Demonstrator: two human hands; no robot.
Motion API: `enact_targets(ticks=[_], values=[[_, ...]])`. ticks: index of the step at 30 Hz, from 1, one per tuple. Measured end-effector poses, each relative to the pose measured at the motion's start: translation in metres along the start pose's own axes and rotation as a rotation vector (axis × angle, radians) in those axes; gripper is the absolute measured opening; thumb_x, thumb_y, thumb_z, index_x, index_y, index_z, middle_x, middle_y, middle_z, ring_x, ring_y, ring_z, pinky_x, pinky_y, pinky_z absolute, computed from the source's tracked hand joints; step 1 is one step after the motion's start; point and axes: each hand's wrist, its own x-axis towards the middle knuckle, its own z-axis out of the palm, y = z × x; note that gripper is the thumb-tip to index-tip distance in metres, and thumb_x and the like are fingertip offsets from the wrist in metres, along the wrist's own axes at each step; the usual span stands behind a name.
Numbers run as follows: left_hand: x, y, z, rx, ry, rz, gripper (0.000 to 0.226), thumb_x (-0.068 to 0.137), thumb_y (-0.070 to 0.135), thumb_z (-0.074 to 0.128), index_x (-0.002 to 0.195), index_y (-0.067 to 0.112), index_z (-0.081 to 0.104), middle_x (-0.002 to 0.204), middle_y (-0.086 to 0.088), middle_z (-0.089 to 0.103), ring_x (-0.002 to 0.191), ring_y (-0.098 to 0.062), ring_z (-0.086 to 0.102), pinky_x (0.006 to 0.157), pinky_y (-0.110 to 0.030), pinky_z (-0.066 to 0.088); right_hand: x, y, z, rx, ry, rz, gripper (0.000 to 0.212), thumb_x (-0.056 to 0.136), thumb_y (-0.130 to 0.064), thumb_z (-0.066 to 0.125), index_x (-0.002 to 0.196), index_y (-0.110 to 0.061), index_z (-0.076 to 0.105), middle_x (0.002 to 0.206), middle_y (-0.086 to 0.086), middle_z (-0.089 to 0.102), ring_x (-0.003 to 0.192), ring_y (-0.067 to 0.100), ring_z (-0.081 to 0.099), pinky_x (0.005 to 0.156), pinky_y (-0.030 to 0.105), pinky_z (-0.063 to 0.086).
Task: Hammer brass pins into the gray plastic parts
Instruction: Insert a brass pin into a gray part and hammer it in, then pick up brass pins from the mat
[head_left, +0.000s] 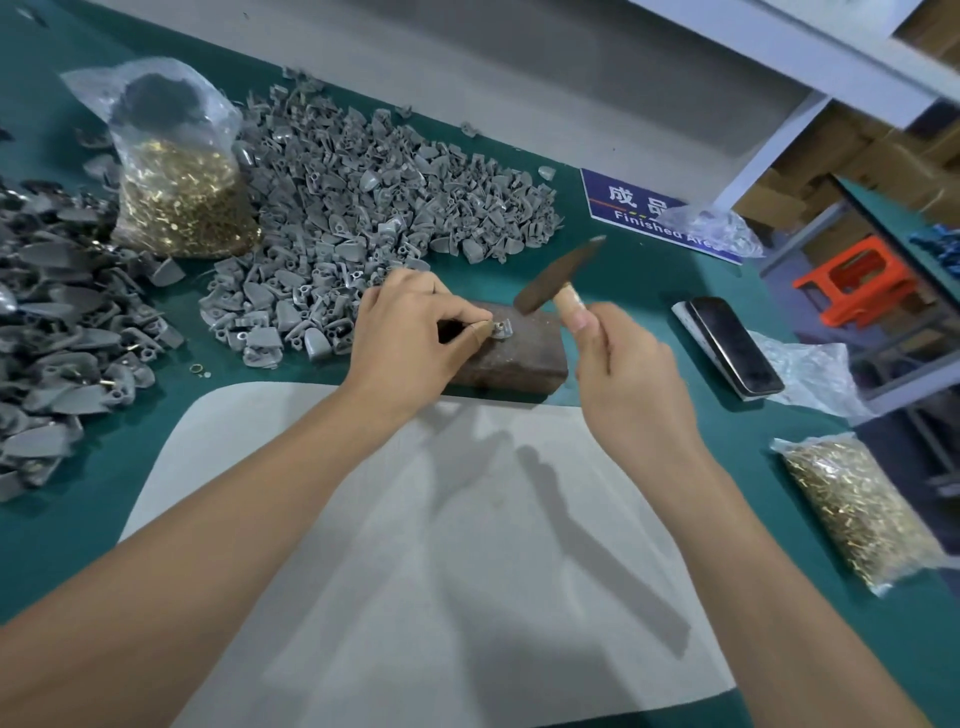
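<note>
A small gray plastic part (503, 329) lies on top of a rusty brown metal block (511, 353) at the table's middle. My left hand (410, 332) pinches that part between thumb and forefinger and steadies it on the block. My right hand (626, 374) grips the wooden handle of a hammer (558, 278), whose dark head hangs blurred just above and to the right of the part. Whether a brass pin stands in the part I cannot make out.
A big heap of gray parts (363, 208) lies behind the block, a darker heap (57, 322) at far left. An open bag of brass pins (182, 197) stands between them; another bag (857, 509) lies at right. A phone (735, 345) and a blue sign (634, 208) lie beyond my right hand. White sheet (441, 545) in front.
</note>
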Motion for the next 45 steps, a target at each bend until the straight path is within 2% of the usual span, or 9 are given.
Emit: enact_targets(ticks=[2,5,8,13,18,21,24,33,45], values=[[0.0,0.0,0.0,-0.009,-0.003,0.006,0.009,0.087,0.042,0.077,0.094,0.036,0.08,0.08,0.014,0.051,0.094,-0.012,0.045,0.079,-0.03,0.023,0.0,-0.001,-0.001,0.047,0.031,-0.007,0.033,0.11,-0.042,0.031,0.096,-0.02,0.053,0.067,0.002,0.054,0.068,0.035,0.05,0.058,0.043,0.038],[0.0,0.002,-0.001,0.004,-0.002,-0.003,0.01,0.087,0.042,0.078,0.095,0.037,0.08,0.082,0.012,0.053,0.096,-0.014,0.046,0.08,-0.031,0.025,0.004,-0.003,-0.003,-0.057,-0.113,-0.014,0.036,0.11,-0.043,0.031,0.086,-0.021,0.047,0.067,0.0,0.052,0.069,0.032,0.049,0.056,0.041,0.034],[0.0,0.001,0.0,-0.015,-0.001,0.01,0.009,0.088,0.041,0.077,0.095,0.036,0.08,0.082,0.012,0.053,0.097,-0.015,0.047,0.081,-0.032,0.025,0.006,-0.002,-0.006,0.016,0.002,-0.031,0.036,0.11,-0.041,0.032,0.089,-0.019,0.05,0.065,0.0,0.051,0.066,0.031,0.047,0.056,0.043,0.033],[0.001,0.0,0.0,-0.025,-0.017,-0.015,0.01,0.088,0.042,0.076,0.097,0.039,0.079,0.08,0.016,0.049,0.098,-0.012,0.044,0.085,-0.034,0.028,0.005,0.007,-0.008,-0.106,-0.101,-0.03,0.035,0.109,-0.048,0.032,0.09,-0.025,0.052,0.065,-0.005,0.05,0.068,0.026,0.046,0.056,0.037,0.03],[0.0,-0.001,0.001,-0.039,-0.027,-0.031,0.012,0.09,0.042,0.074,0.099,0.037,0.079,0.086,0.009,0.058,0.103,-0.016,0.047,0.089,-0.036,0.03,-0.024,0.022,-0.006,-0.025,-0.049,-0.168,0.032,0.1,-0.058,0.033,0.122,-0.045,0.053,0.077,-0.014,0.063,0.075,0.018,0.058,0.064,0.036,0.046],[0.0,0.0,0.0,-0.043,-0.028,-0.041,0.011,0.09,0.044,0.073,0.099,0.04,0.078,0.088,0.009,0.06,0.104,-0.014,0.046,0.089,-0.037,0.03,-0.042,0.037,-0.001,-0.112,-0.005,-0.349,0.03,0.101,-0.052,0.049,0.124,-0.04,0.065,0.098,-0.018,0.07,0.086,0.006,0.062,0.066,0.032,0.049],[0.0,-0.001,-0.001,-0.059,-0.023,-0.038,0.01,0.09,0.044,0.073,0.098,0.039,0.078,0.09,0.009,0.061,0.105,-0.014,0.047,0.091,-0.039,0.033,-0.054,0.052,0.012,-0.117,-0.022,-0.465,0.024,0.101,-0.039,0.063,0.122,-0.03,0.072,0.103,-0.011,0.065,0.086,0.015,0.063,0.068,0.038,0.051],[0.0,0.002,-0.005,-0.077,-0.065,-0.041,0.01,0.09,0.043,0.073,0.097,0.037,0.077,0.09,0.008,0.062,0.105,-0.017,0.048,0.097,-0.048,0.04,-0.057,0.061,0.035,-0.009,-0.016,-0.377,0.023,0.094,-0.041,0.07,0.115,-0.031,0.073,0.095,-0.01,0.056,0.089,0.018,0.053,0.081,0.042,0.046],[0.013,0.022,-0.022,0.236,-0.266,-0.029,0.012,0.093,0.043,0.068,0.102,0.039,0.076,0.098,0.009,0.067,0.108,-0.027,0.055,0.097,-0.052,0.045,-0.065,0.056,0.031,0.057,0.065,-0.338,0.028,0.092,-0.041,0.071,0.112,-0.021,0.074,0.097,-0.005,0.063,0.093,0.021,0.058,0.086,0.04,0.043]])
